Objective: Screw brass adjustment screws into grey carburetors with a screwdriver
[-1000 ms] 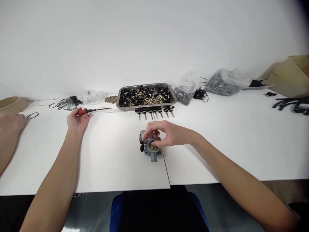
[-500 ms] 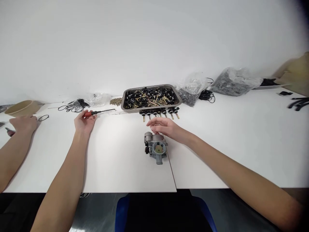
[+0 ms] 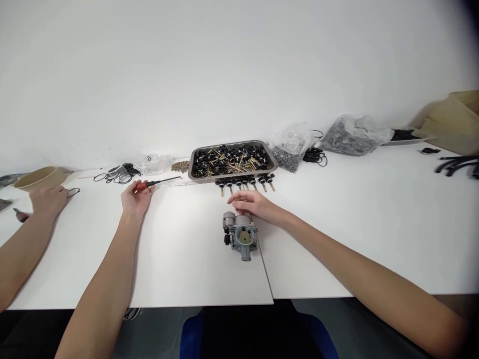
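Observation:
A grey metal carburetor [image 3: 240, 235] stands on the white table [image 3: 187, 259] in front of me. My right hand [image 3: 250, 204] hovers just behind it with fingers spread, holding nothing, between the carburetor and a row of black-capped brass parts [image 3: 245, 183]. My left hand [image 3: 136, 198] rests far left, its fingers curled on the red handle of a screwdriver [image 3: 154, 183] that lies on the table.
A metal tray [image 3: 232, 160] of black and brass parts sits at the back. Plastic bags of small parts [image 3: 290, 144] and black rings [image 3: 118, 173] lie along the wall. Another person's hand [image 3: 47, 200] is at far left beside a tan bowl [image 3: 39, 178].
My right hand let go of the carburetor and lifted back toward the row of parts, fingers opening. The left hand stayed on the screwdriver. The other person's hand moved further in.

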### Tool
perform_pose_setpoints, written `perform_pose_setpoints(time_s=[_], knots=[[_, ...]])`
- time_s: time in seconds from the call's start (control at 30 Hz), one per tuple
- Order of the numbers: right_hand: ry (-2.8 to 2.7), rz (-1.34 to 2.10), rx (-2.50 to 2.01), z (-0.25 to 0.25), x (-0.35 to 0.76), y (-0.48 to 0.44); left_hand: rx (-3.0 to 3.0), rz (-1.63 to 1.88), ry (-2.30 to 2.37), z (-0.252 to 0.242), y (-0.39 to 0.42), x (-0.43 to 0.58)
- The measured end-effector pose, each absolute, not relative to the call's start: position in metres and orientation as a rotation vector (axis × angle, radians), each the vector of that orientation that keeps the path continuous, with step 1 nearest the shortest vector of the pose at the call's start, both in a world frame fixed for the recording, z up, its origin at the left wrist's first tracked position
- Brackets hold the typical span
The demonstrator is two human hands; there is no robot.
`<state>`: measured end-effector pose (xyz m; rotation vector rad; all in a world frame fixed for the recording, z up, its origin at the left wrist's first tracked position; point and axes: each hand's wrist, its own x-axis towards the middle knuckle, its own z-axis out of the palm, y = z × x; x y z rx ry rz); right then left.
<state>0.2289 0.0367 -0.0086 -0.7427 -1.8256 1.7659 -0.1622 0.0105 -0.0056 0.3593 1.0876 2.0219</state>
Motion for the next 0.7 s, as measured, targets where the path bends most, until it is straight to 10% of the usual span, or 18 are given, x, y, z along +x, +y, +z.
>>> perform_pose_setpoints(time_s=[0.7], knots=[[-1.832, 1.757, -0.736, -0.007, 0.232, 0.037, 0.483, 2.003, 0.966, 0.03, 0.002, -0.118]])
